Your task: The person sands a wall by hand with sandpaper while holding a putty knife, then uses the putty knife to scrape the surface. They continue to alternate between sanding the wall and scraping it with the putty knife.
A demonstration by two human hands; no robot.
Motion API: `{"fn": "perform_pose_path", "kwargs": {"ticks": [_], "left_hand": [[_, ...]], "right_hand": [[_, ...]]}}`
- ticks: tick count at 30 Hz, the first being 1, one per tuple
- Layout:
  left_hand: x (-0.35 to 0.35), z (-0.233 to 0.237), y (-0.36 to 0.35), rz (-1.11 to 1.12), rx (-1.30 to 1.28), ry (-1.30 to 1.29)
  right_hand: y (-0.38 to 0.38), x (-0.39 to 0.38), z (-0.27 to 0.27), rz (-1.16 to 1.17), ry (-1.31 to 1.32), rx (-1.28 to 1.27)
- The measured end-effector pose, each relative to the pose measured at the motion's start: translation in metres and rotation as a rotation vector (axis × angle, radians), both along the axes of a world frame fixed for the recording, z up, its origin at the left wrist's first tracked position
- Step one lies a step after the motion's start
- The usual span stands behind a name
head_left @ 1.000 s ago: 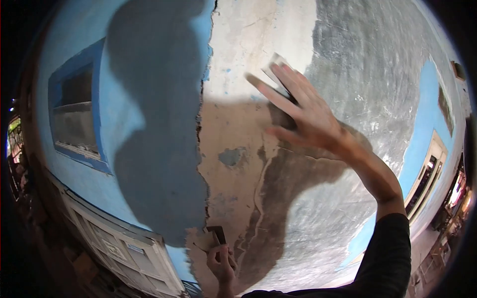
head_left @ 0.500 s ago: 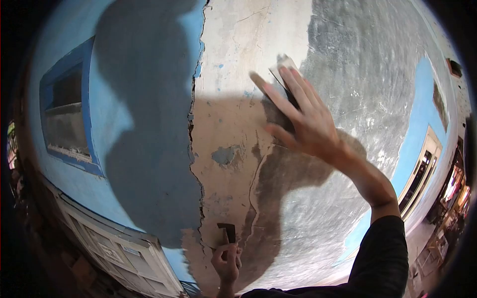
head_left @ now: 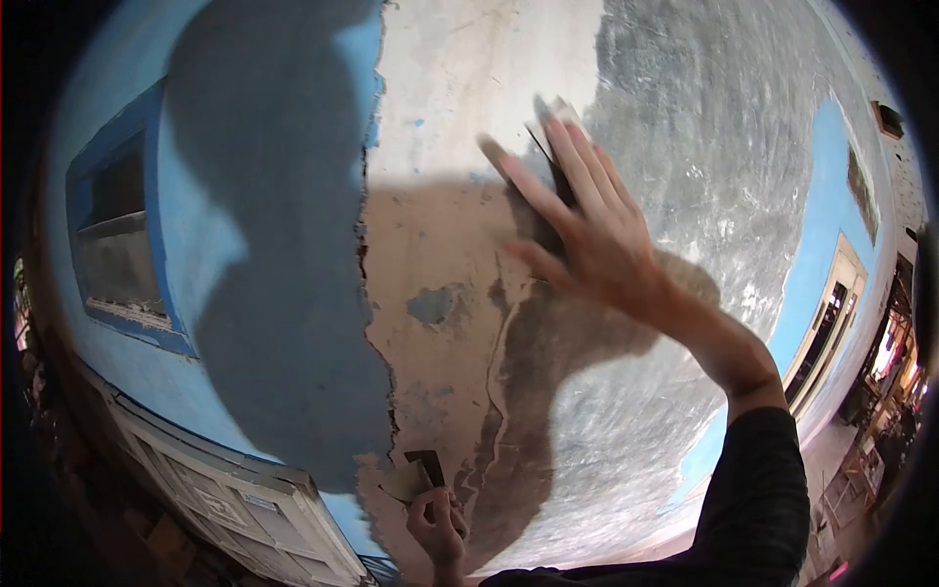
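My right hand [head_left: 606,240] lies on the wall with its fingers spread. Under its fingertips is a pale sheet [head_left: 565,110] that looks like sandpaper, mostly covered by the hand. It sits on the whitish strip [head_left: 469,78] of bare plaster, near the grey area. Lower down, my left hand [head_left: 438,523] pinches a bent piece of what looks like sandpaper [head_left: 403,481], tan on one part and dark on another. That piece is in front of the lower wall, close to the crack; whether it touches cannot be told.
A jagged crack [head_left: 366,284] runs down between blue paint [head_left: 284,323] and plaster. Grey scuffed wall [head_left: 685,176] spreads to the right. A blue-framed window [head_left: 156,225] and panelled door [head_left: 230,499] are at left; another framed opening [head_left: 831,323] is at right.
My right hand has slid slightly left and up with its sheet. The piece in my left hand has turned, showing more of its tan side. The view has shifted a little.
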State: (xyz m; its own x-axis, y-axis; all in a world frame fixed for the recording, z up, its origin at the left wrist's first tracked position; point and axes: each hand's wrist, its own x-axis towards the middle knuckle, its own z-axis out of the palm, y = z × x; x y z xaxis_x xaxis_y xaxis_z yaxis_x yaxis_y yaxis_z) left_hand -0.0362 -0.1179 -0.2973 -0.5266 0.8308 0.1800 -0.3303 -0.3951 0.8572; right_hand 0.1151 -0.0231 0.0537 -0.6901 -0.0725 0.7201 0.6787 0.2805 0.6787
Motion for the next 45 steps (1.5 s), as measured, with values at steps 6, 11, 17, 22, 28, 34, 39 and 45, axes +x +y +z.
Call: {"fn": "perform_pose_path", "kwargs": {"ticks": [6, 11, 17, 22, 28, 34, 39, 45], "left_hand": [[0.000, -0.006, 0.003, -0.058, 0.000, 0.071], [0.003, -0.012, 0.011, 0.027, -0.021, 0.021], [-0.010, -0.001, 0.010, 0.080, -0.065, 0.105], [-0.007, -0.016, 0.021, 0.096, -0.120, 0.052], [-0.005, -0.021, 0.020, 0.009, -0.009, 0.070], [0.001, -0.002, 0.018, 0.018, -0.049, 0.108], [-0.015, -0.015, 0.014, 0.060, -0.063, 0.048], [-0.009, -0.017, 0.021, -0.042, -0.093, 0.055]], "right_hand": [[-0.006, -0.006, -0.016, -0.077, 0.076, -0.120], [0.012, -0.009, 0.002, 0.078, 0.012, -0.042], [0.001, -0.002, -0.046, -0.059, -0.005, -0.183], [0.022, -0.013, 0.007, 0.074, 0.061, -0.054], [0.008, -0.006, -0.056, -0.036, -0.026, -0.169], [0.025, -0.011, 0.013, 0.084, 0.062, -0.101], [0.000, -0.010, -0.076, -0.036, -0.004, -0.337], [0.006, -0.024, -0.053, -0.019, -0.030, -0.370]]}}
